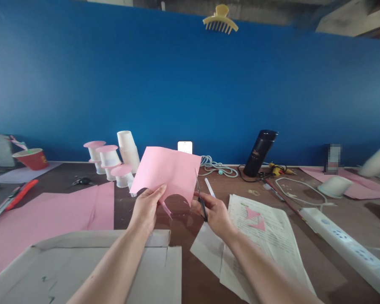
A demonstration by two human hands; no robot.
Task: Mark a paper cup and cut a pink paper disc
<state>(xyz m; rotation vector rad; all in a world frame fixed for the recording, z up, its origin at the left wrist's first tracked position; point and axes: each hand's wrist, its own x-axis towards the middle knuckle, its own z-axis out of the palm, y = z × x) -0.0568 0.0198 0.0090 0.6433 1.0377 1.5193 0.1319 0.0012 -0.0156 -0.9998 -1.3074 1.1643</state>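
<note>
A sheet of pink paper is held up above the desk by my left hand, thumb on its face near the lower edge. Rounded cut-outs notch that lower edge, and a narrow strip hangs from it. My right hand grips black-handled scissors, their blades pointing up along the sheet's right edge. Scraps of pink paper lie on printed sheets beside my right forearm. Left of the held sheet stand white paper cups joined in pairs with pink discs on top.
Pink sheets and an opened cardboard box cover the desk's left side, near a red-handled cutter. A black bottle, a coiled cable and a phone stand or lie behind. At right is a power strip.
</note>
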